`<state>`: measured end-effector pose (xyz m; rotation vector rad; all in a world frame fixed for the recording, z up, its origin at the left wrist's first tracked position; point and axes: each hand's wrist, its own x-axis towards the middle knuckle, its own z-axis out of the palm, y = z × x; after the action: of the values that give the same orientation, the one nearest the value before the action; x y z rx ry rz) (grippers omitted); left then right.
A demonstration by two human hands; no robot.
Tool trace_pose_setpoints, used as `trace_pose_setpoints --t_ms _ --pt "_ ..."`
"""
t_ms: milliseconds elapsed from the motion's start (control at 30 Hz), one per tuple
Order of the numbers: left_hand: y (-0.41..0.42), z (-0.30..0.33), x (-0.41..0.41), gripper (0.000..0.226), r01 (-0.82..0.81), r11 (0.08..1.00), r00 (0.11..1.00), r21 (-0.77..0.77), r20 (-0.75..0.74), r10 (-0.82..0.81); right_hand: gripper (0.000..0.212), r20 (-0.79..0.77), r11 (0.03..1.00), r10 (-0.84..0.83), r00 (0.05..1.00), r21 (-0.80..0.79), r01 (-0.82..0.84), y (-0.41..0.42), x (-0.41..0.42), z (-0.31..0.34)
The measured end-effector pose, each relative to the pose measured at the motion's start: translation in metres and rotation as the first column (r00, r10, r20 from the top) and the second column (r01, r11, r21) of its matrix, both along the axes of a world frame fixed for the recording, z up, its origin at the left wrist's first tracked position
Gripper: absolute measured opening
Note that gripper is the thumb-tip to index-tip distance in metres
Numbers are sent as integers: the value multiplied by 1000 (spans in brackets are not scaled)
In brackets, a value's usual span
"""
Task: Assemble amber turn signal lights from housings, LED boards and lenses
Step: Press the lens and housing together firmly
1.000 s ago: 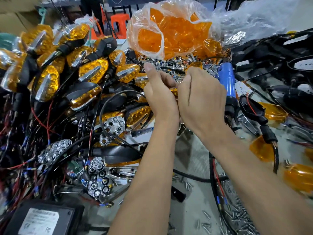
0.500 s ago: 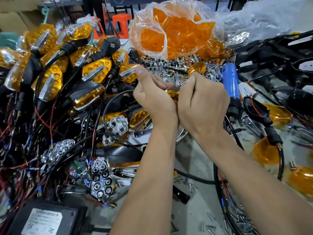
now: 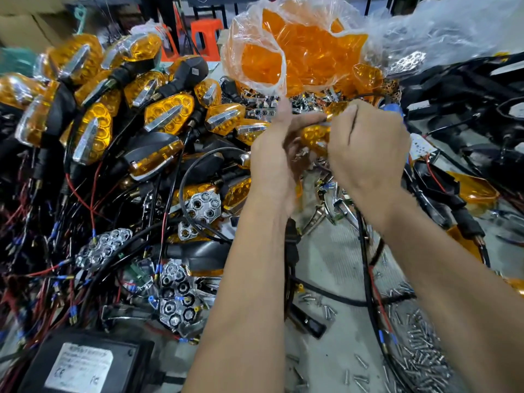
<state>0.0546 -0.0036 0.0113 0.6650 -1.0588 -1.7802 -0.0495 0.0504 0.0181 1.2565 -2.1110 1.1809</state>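
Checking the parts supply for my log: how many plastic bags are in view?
2. One bag of amber lenses sits at top centre. One clear bag lies to its right, with a chrome reflector showing through. Others may be buried in the clutter.

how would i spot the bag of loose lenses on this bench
Look at the far edge of the bench, just beyond the two hands. A clear crinkled plastic bag bulges with bare orange lenses; the lights piled to its left already have black housings and chrome strips.
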Motion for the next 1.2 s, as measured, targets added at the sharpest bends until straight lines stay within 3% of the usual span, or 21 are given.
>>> trace_pose_setpoints --t_ms 67,200,433,600,733,900,1000,1100,1200 --pt "0 -3 -2 37 10 999 997 -30 77 -8 45 109 994 -27 994 108 15 -4 -9 5" --pt "6 -8 -7 15 88 988 995 125 29 -92 45 250 978 55 967 181 -102 -3 -22 11" --pt "13 -13 -22 22 -35 995 997 -92 65 41 40 23 990 -62 998 129 59 2 -16 3" --pt "12 -21 -29 22 -66 981 990 -185 110 88 35 33 988 -153 988 38 152 3 -13 -8" --pt "11 -25 -29 17 -120 974 987 -194 79 138 35 43 991 -123 991 52 121 -2 -7 -12" --pt "14 -24 -31 15 -160 969 978 -188 101 181 45 358 967 -253 899 94 235 -18 -8 -8" --pt "15 -22 -27 12 -139 975 986 -175 69 153 50 392 956 -286 874 53 289 -23 -4 -3" --pt "12 -17 -14 8 -28 998 999 -58 -25 27 55 295 992 -105 950 -37 122 -18 -5 -1" --pt "3 -12 -4 43 38 982 996 184 -80 -24 57 244 953 294 924 -152 -263 -8 -12 6"
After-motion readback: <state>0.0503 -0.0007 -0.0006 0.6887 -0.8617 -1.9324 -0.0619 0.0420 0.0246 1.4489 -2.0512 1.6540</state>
